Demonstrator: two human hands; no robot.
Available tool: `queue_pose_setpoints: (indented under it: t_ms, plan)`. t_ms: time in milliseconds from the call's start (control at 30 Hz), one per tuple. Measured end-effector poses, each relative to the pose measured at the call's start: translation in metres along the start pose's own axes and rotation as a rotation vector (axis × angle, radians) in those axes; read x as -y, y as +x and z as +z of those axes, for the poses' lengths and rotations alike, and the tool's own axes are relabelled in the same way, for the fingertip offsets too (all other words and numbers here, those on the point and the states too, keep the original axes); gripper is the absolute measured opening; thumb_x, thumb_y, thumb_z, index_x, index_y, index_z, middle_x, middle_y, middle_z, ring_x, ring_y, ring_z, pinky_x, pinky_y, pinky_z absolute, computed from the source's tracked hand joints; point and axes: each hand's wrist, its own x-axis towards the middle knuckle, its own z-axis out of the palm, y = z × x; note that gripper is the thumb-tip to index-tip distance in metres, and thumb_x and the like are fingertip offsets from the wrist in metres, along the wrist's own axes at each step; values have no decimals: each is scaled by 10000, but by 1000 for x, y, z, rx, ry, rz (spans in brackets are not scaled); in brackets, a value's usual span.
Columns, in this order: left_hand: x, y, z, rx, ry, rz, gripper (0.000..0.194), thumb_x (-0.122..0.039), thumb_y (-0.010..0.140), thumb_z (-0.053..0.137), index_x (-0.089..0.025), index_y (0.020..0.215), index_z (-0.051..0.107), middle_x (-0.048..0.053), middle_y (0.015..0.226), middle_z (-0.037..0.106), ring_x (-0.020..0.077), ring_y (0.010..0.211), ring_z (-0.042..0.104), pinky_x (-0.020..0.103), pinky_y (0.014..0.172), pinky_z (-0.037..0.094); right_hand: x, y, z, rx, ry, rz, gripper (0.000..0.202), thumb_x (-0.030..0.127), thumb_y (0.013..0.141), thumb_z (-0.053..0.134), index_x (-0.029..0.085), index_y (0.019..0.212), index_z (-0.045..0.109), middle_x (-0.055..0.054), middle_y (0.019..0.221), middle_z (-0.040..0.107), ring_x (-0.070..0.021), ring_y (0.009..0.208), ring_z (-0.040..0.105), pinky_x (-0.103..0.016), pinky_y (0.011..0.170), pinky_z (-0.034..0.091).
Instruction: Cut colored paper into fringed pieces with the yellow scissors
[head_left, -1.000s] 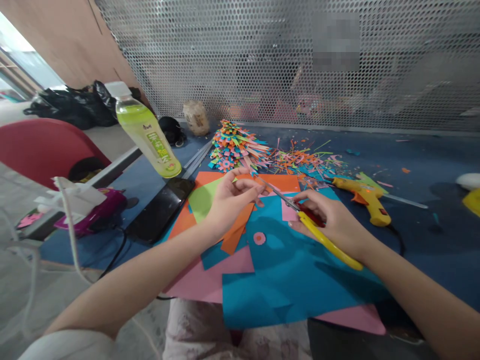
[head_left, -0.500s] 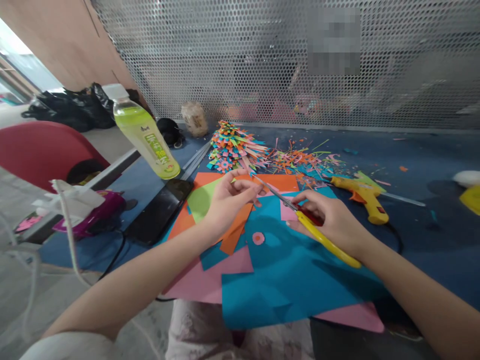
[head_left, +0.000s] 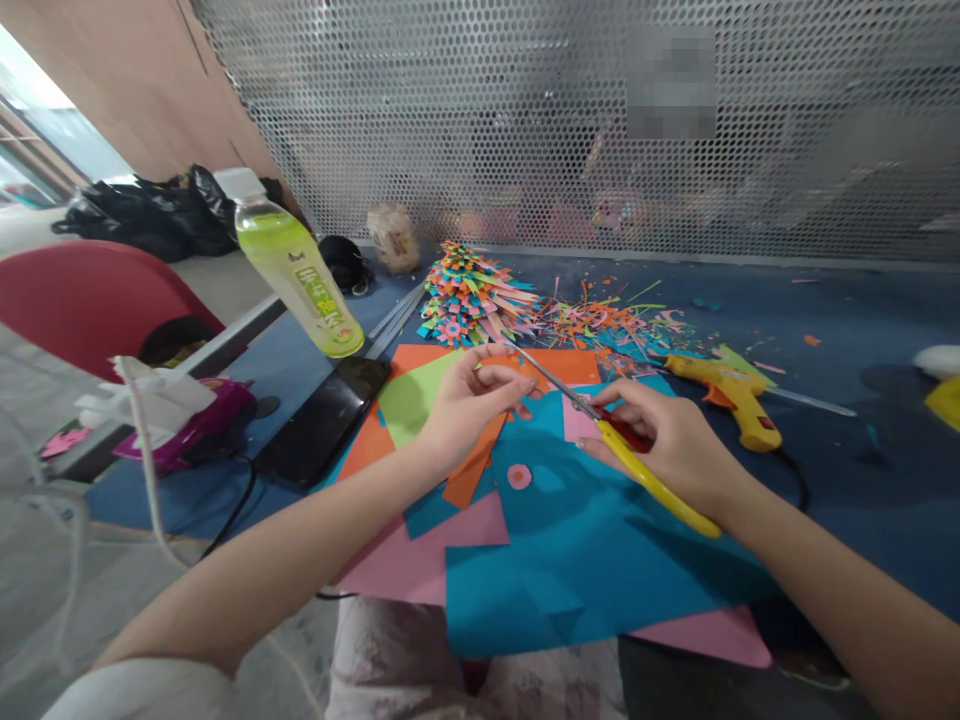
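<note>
My right hand (head_left: 667,445) grips yellow-handled scissors (head_left: 600,425), blades pointing up-left toward my left hand (head_left: 469,400). That left hand pinches a small scrap of coloured paper (head_left: 501,366) at the blade tips; the scrap is too small to tell its shape. Under both hands lie overlapping sheets: blue paper (head_left: 600,560), pink paper (head_left: 420,560), orange paper (head_left: 465,470) and a green sheet (head_left: 409,400). A small pink paper disc (head_left: 518,476) rests on the blue sheet.
A yellow glue gun (head_left: 731,395) lies right of the scissors. A pile of cut paper flowers (head_left: 469,295) and scraps (head_left: 607,320) sits behind. A green drink bottle (head_left: 296,265) and a black phone (head_left: 322,420) are at left, with a purple device (head_left: 187,425) at the table's left edge.
The scissors' tips have closed in slightly on the scrap and my left fingers have shifted a little around it. Nothing else has moved.
</note>
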Motion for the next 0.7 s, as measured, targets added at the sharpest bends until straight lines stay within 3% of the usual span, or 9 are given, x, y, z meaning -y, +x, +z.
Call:
queue_pose_setpoints:
  t_ms: [133, 233, 367, 500, 600, 700]
  plan:
    - [-4, 3, -2, 59, 95, -22, 485, -293, 616, 848, -169, 943, 513, -28, 635, 686, 117, 542, 652, 211, 515, 516, -4, 3, -5, -67, -21, 19, 256, 384, 733, 699, 232, 895, 571, 10, 612, 670, -197, 582, 651, -267, 508, 463]
    - [-12, 12, -15, 96, 237, 12, 400, -263, 644, 825, -178, 908, 537, -20, 640, 692, 111, 547, 653, 196, 512, 495, -14, 9, -9, -151, -81, 20, 292, 384, 708, 717, 232, 899, 556, -14, 654, 697, -225, 626, 681, -298, 570, 503]
    - [-13, 24, -33, 287, 565, 49, 239, -220, 684, 786, -180, 842, 611, 29, 687, 721, 154, 661, 705, 210, 553, 504, -26, 17, -10, -214, -233, 22, 267, 380, 723, 686, 230, 901, 557, -31, 673, 697, -241, 644, 693, -320, 600, 511]
    - [0, 29, -38, 445, 811, 149, 128, -201, 782, 653, -222, 908, 652, 50, 858, 765, 195, 836, 728, 305, 744, 551, -27, 19, -9, -204, -292, 52, 241, 350, 730, 661, 227, 914, 566, -48, 699, 711, -253, 675, 698, -326, 603, 507]
    - [4, 28, -37, 399, 1002, 224, 262, -207, 788, 633, -248, 1046, 627, 41, 944, 765, 219, 952, 707, 369, 892, 510, -22, 17, -8, -200, -301, 59, 235, 323, 717, 664, 228, 912, 574, -47, 707, 719, -249, 676, 696, -316, 594, 499]
    - [2, 25, -36, 217, 1226, 260, 463, -280, 721, 728, -232, 1158, 587, 78, 1040, 739, 295, 1100, 635, 446, 993, 431, -18, 16, -8, -209, -307, 61, 226, 320, 709, 667, 230, 897, 580, -41, 686, 712, -248, 657, 691, -314, 581, 493]
